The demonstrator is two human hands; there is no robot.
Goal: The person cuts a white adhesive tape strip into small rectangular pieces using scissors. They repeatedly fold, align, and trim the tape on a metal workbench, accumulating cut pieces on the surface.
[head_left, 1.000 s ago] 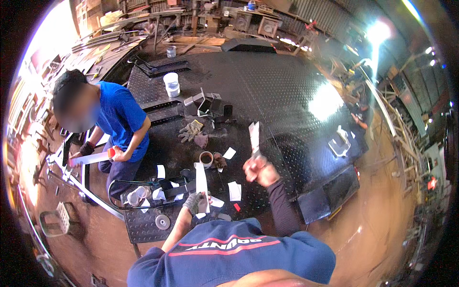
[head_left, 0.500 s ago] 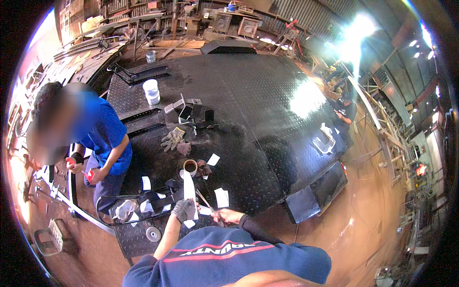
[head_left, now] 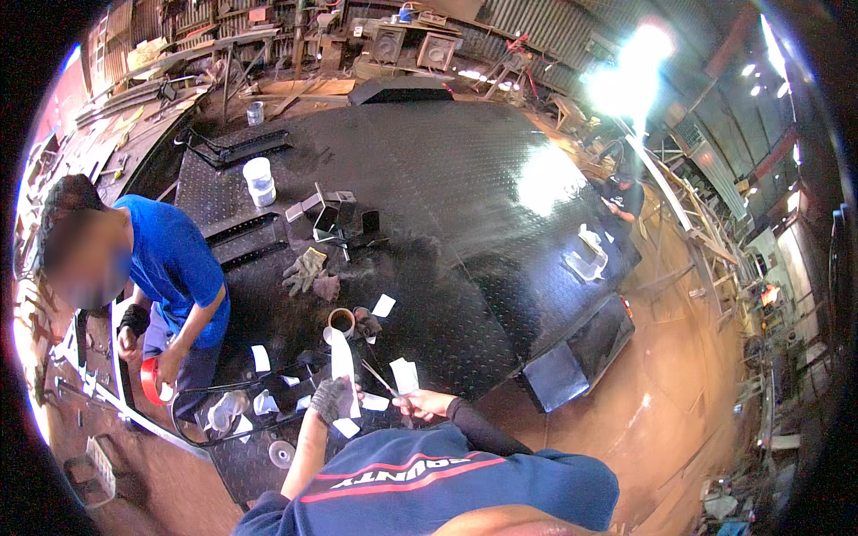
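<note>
My left hand (head_left: 332, 399), in a grey fingerless glove, is closed on a long white strip (head_left: 342, 359). The strip's far end reaches up to a roll with a brown core (head_left: 340, 321); whether they are joined I cannot tell. My right hand (head_left: 427, 405), bare with a black sleeve on the forearm, grips scissors (head_left: 380, 379), their blades pointing up and left, just right of the strip. Beside the blades lies a white piece (head_left: 405, 375). More white pieces (head_left: 264, 404) are scattered around my left hand on the black textured metal plate (head_left: 420, 170).
At left a co-worker in a blue shirt (head_left: 174, 259) holds a red tape roll (head_left: 154, 380). Work gloves (head_left: 306, 271), metal brackets (head_left: 323, 214) and a white bucket (head_left: 259, 182) sit on the plate. Another person (head_left: 623, 198) is at the far right edge. A grey disc (head_left: 281, 454) lies near my left forearm.
My view has shifted slightly, moving the scene leftward. The scissors have turned a little, with their tips nearer the strip. The co-worker's hands have come down, the red roll now showing plainly.
</note>
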